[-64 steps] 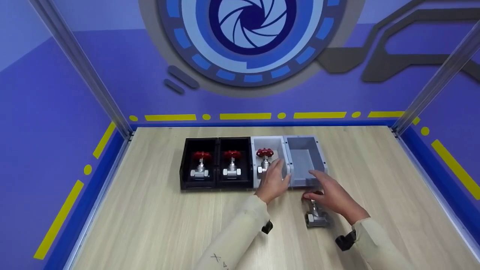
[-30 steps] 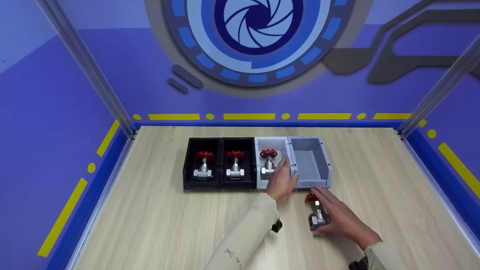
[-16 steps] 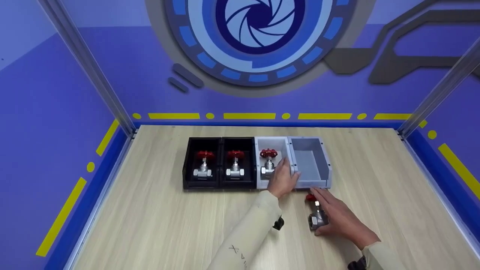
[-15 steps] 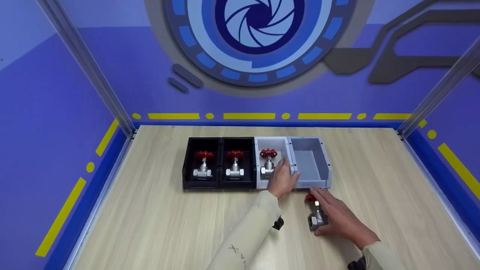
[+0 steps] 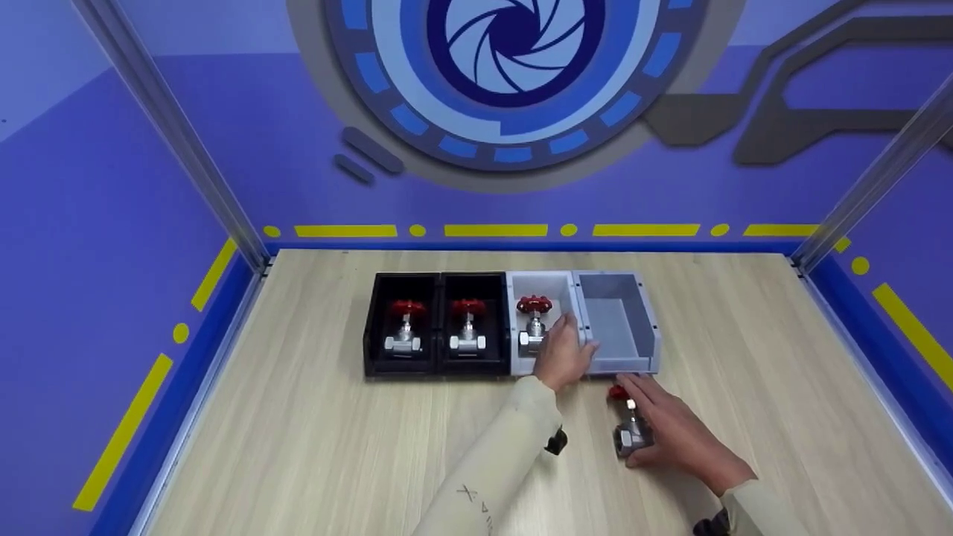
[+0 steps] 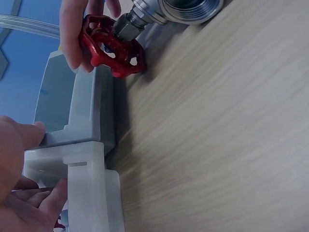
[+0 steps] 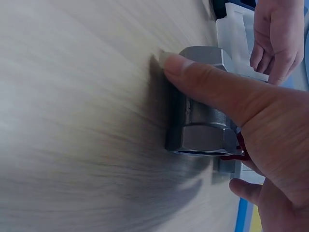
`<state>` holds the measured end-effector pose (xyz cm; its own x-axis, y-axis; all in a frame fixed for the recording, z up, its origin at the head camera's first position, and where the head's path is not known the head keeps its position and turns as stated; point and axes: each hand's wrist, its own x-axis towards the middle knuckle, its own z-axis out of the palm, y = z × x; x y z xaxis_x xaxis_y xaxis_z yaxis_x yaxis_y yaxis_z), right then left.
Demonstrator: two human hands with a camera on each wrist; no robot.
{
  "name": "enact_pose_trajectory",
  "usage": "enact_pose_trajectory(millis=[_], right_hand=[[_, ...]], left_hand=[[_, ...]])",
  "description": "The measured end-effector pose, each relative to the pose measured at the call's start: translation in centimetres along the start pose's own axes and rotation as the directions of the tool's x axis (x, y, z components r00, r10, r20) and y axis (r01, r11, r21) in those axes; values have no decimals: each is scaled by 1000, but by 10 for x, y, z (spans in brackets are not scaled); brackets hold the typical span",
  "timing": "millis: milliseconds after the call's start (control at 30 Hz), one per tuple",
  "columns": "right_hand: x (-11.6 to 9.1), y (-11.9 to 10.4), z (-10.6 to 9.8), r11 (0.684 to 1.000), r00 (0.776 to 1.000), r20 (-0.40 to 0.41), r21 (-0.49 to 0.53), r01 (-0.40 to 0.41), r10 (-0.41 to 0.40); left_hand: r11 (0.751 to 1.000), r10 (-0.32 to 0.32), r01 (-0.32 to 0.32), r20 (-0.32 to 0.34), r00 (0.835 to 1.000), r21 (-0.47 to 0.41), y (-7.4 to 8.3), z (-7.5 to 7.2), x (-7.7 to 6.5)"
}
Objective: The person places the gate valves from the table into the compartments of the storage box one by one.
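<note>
My right hand spans a gate valve lying on the table in front of the grey bin. Its thumb presses the steel body, and its fingers reach the red handwheel. My left hand straddles the walls where the white bin meets the grey one, thumb on the grey side, fingers inside the white bin. Beside those fingers a second gate valve stands in the white bin, partly covered by the hand. Nothing lies in the grey bin.
Two black bins adjoin the white bin on the left, each with a red-wheeled valve inside. The bins form one row on the wooden table. Purple printed panels enclose the table's back and sides.
Two seconds ago my right hand was by the handwheel; it has since come down along the valve, thumb at the body. Over the last second both hands have stayed nearly still.
</note>
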<state>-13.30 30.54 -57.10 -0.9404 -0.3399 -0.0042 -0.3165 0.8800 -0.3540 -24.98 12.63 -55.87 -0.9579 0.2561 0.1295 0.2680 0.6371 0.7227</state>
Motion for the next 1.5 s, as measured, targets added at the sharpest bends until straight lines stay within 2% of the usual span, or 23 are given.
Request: enact_pose_trajectory(millis=[133, 300, 500, 767, 933, 1267, 1500], right_hand=[[-1, 1, 0, 1000, 1000, -10, -15, 22, -22], [-1, 1, -2, 995, 998, -23, -74, 63, -65], [0, -1, -2, 995, 998, -26, -80, 63, -65], [0, -3, 1, 992, 994, -73, -111, 67, -76], [0, -4, 2, 990, 995, -78, -134, 54, -65], [-1, 1, 3, 979, 987, -115, -187, 85, -108], [0, 0, 2, 977, 987, -120, -195, 86, -111]], left_hand=[[999, -22, 22, 3, 1000, 40, 2, 1, 1], [996, 3, -2, -16, 1000, 89, 3, 1, 2], [997, -7, 7, -8, 1000, 75, 2, 0, 3], [997, -31, 30, 13, 999, 76, 1, 0, 3], [996, -24, 23, 11, 1000, 86, 1, 0, 3], [993, -1, 2, -9, 1000, 116, -1, 2, 1], [993, -27, 27, 2, 1000, 119, 0, 3, 2]])
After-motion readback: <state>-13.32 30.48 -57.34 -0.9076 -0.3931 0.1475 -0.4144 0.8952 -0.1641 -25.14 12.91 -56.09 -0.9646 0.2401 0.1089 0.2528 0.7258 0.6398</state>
